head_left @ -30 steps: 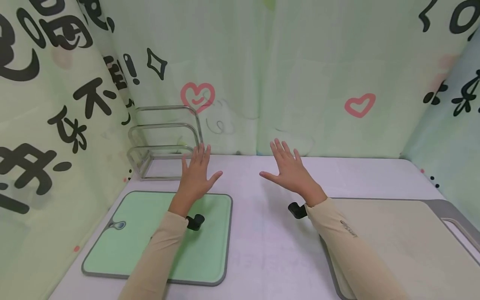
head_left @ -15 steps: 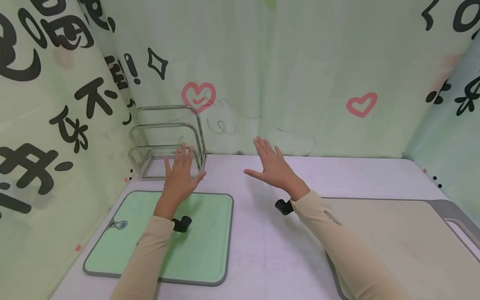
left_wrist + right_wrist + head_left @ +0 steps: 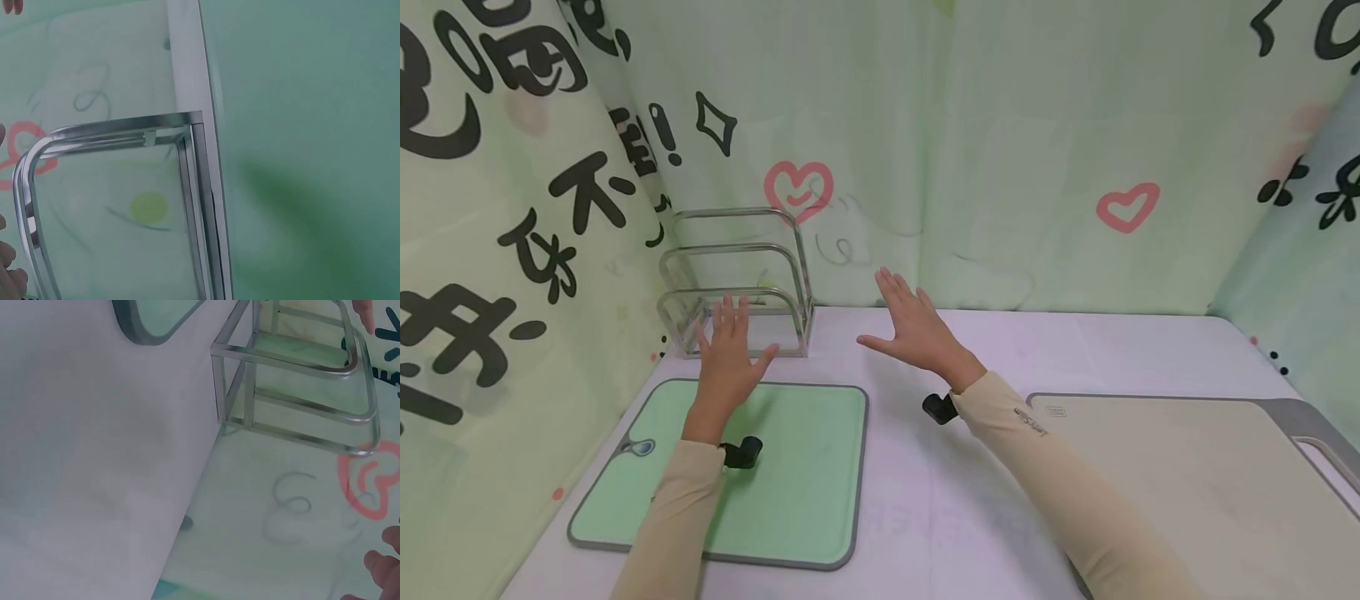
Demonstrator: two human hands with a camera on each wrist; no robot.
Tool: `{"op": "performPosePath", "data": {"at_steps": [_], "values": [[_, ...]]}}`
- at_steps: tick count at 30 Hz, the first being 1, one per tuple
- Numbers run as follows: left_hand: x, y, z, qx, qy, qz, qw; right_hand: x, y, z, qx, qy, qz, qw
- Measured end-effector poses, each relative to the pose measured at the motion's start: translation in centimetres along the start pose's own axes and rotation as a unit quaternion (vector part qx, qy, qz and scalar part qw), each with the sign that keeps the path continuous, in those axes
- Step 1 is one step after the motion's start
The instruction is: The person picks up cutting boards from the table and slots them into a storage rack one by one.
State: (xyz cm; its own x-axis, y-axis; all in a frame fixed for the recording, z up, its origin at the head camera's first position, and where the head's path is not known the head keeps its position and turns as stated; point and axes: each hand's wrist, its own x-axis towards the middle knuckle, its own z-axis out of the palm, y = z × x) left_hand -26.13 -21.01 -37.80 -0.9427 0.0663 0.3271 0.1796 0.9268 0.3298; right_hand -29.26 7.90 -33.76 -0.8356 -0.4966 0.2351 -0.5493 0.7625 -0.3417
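My left hand (image 3: 725, 375) has its fingers spread above the far part of a green cutting board (image 3: 805, 475), its fingertips overlapping the near side of a metal rack (image 3: 797, 275) in the head view. Whether it touches the rack cannot be told there; the left wrist view shows the rack's bent bars (image 3: 119, 128) with fingers only at the left edge. Held over the table right of the rack, my right hand (image 3: 921, 333) is also spread, with nothing in it. In the right wrist view, the rack (image 3: 300, 406) stands apart from the fingertips (image 3: 381, 569).
A beige cutting board (image 3: 1187, 475) with a grey handle end lies at the right on the white table (image 3: 895, 492). Printed curtains (image 3: 1015, 150) hang behind and along both sides. The green board carries a small teardrop-shaped mark (image 3: 638, 447) at its left.
Both hands have moved left. The left hand has come in front of the rack, and the right hand has drawn nearer to it. The boards and the rack stay put.
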Motion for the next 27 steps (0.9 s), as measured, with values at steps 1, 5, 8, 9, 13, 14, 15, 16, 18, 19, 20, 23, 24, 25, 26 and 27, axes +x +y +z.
{"op": "performPosePath", "data": {"at_steps": [1,5,8,9,13,14,15,16,18,19,20,23,24,25,26,27], "values": [[0.0,-0.3,0.0,0.000,0.003,-0.003,1.0000,0.2,-0.2,0.1,0.001,0.000,-0.001,1.0000],[-0.3,-1.1,-0.3,0.003,0.023,-0.010,0.9997,1.1,-1.0,0.5,0.009,0.004,-0.012,0.9999],[-0.5,-1.7,-0.4,0.010,0.041,-0.010,0.9991,1.7,-1.6,0.9,0.009,0.003,-0.018,0.9998],[-0.5,-2.0,-0.5,0.011,0.045,-0.010,0.9989,1.9,-1.8,1.1,0.010,0.002,-0.020,0.9998],[-0.8,-2.9,-0.7,-0.007,0.053,-0.023,0.9983,2.7,-2.6,1.7,0.012,-0.003,-0.024,0.9996],[-0.8,-3.2,-0.8,-0.009,0.054,-0.027,0.9981,3.0,-2.8,1.8,0.016,-0.004,-0.024,0.9996],[-0.8,-3.4,-0.8,-0.011,0.055,-0.030,0.9980,3.2,-3.1,2.0,0.019,-0.004,-0.024,0.9995],[-0.8,-3.6,-0.9,-0.012,0.056,-0.033,0.9978,3.4,-3.3,2.1,0.022,-0.005,-0.023,0.9995],[-0.8,-4.0,-1.1,-0.010,0.059,-0.038,0.9975,3.8,-3.7,2.4,0.030,-0.007,-0.022,0.9993],[-0.8,-4.1,-1.2,-0.010,0.058,-0.041,0.9974,4.0,-3.9,2.6,0.034,-0.006,-0.021,0.9992],[-0.8,-4.3,-1.3,-0.012,0.056,-0.045,0.9974,4.2,-4.0,2.8,0.039,-0.007,-0.021,0.9990],[-0.8,-4.8,-1.6,-0.021,0.051,-0.056,0.9969,4.8,-4.5,3.4,0.049,-0.007,-0.020,0.9986],[-0.9,-5.0,-1.6,-0.023,0.049,-0.059,0.9968,5.0,-4.6,3.6,0.050,-0.007,-0.019,0.9986],[-0.9,-5.1,-1.8,-0.025,0.048,-0.062,0.9966,5.2,-4.8,3.8,0.052,-0.006,-0.018,0.9984],[-0.9,-5.3,-1.8,-0.027,0.049,-0.065,0.9964,5.4,-4.9,4.0,0.056,-0.007,-0.018,0.9983],[-0.9,-5.4,-1.9,-0.028,0.049,-0.068,0.9961,5.6,-5.1,4.1,0.059,-0.007,-0.018,0.9981]]}}
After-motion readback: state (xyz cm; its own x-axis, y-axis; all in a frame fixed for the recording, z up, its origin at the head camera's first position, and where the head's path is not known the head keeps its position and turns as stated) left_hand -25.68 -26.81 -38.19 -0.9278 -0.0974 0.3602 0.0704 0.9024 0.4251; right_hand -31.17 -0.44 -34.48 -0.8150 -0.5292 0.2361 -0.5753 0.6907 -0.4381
